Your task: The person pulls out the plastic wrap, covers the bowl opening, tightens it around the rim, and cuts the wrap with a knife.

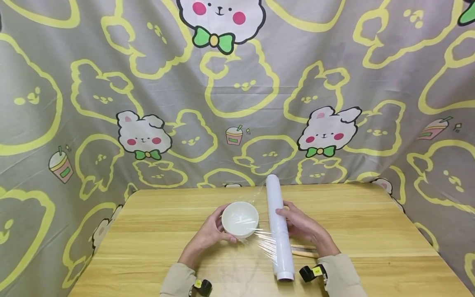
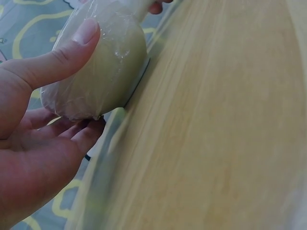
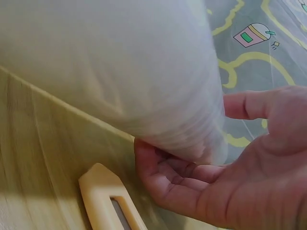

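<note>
A white bowl (image 1: 240,220) stands upright at the middle of the table, with clear cling film (image 1: 265,243) stretched over it. My left hand (image 1: 212,232) holds the bowl from its left side. The left wrist view shows the thumb on the film-covered wall of the bowl (image 2: 115,62) and the fingers under it. To the right, a long roll of cling film (image 1: 278,231) slants from back to front. My right hand (image 1: 300,220) grips the roll, thumb on its near side and fingers curled beneath. Wrinkled film joins the roll to the bowl.
A pale orange tool (image 3: 100,191) with a grey strip in its slot lies on the wooden table (image 1: 148,247), partly hidden behind the roll and beside my right wrist. A grey patterned curtain (image 1: 259,123) hangs behind the table and along both sides.
</note>
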{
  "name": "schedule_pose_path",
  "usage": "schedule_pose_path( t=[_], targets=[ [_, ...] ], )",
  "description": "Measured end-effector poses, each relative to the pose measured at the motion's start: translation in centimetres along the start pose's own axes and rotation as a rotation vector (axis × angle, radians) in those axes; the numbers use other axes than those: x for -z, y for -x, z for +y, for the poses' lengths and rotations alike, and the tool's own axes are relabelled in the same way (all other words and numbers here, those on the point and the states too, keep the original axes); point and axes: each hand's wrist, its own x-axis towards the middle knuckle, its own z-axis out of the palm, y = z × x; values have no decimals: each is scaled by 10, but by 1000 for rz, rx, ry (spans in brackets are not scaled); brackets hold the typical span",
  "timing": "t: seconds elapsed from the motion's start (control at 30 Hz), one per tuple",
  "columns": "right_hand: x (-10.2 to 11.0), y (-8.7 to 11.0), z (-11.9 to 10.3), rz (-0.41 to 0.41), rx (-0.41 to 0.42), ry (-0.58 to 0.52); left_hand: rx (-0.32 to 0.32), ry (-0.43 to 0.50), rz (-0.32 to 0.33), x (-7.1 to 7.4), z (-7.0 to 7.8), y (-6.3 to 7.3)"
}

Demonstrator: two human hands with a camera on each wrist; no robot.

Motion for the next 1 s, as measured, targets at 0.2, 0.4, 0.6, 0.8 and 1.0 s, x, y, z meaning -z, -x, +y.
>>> schedule_pose_path(
  t=[0.2, 0.4, 0.6, 0.8, 1.0],
  targets=[
    [-1, -2, 3, 23, 15, 109, 39, 2, 39, 5, 1, 4],
    [-4, -5, 5, 82, 9, 196, 33, 5, 35, 8, 2, 5],
    [-8, -4, 5, 156, 28, 189, 31, 2, 29, 9, 1, 5],
    [-8, -1, 4, 141, 56, 219, 37, 15, 20, 11, 0, 5],
    [-8, 0, 3, 152, 63, 244, 43, 27, 19, 11, 0, 5]
  ],
)
